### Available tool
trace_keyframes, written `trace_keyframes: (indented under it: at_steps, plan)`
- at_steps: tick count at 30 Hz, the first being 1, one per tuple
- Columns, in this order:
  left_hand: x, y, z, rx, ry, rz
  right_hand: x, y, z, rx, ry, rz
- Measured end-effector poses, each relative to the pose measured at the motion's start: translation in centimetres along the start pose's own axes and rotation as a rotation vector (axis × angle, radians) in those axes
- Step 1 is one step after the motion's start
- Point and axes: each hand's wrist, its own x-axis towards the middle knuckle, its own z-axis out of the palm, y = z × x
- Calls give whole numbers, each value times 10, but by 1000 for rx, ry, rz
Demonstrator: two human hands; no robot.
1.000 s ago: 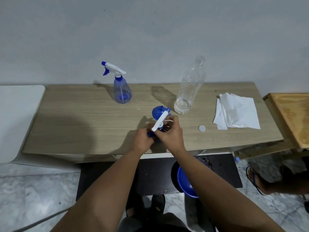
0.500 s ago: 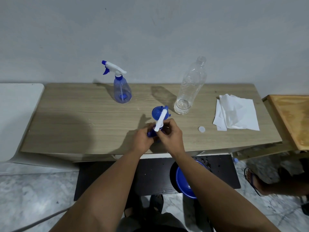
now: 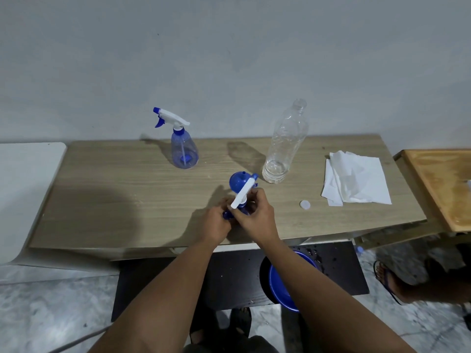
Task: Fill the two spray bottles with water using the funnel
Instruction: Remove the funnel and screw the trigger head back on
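Observation:
A blue spray bottle (image 3: 184, 151) with a white trigger head stands capped at the back of the wooden table (image 3: 107, 189). A second spray bottle sits near the table's front edge, mostly hidden by my hands. My left hand (image 3: 216, 222) holds its body. My right hand (image 3: 254, 215) grips its white and blue spray head (image 3: 243, 192) at the neck. A blue funnel (image 3: 237, 182) lies on the table just behind the hands. An uncapped clear plastic bottle (image 3: 284, 146) stands to the right of the funnel.
A small white cap (image 3: 304, 204) and a pile of white paper napkins (image 3: 356, 182) lie on the table's right side. A blue basin (image 3: 283, 286) sits on a dark mat under the table. Another person's sandalled foot (image 3: 387, 278) is at the right.
My right hand has turned the white spray head slightly on the bottle between the earlier frames and now. Both hands stay in the same place.

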Motion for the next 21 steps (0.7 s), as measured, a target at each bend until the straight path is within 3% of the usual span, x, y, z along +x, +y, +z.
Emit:
trace_keyframes:
  at_steps: [3,7,12,16,21]
  plan:
    - [0,-2,1,-17,9,17,-6,5,-4,26,-39,-64]
    - [3,-9,5,-13,13,0,-2,-1,4,73,69,96]
    - [6,-15,8,69,28,14,-10,0,10,58,77,68]
    - [1,-11,11,90,63,31,-6,-7,18,35,210,155]
    - [-35,-16,7,74,-85,125,-8,-13,17,-77,228,102]
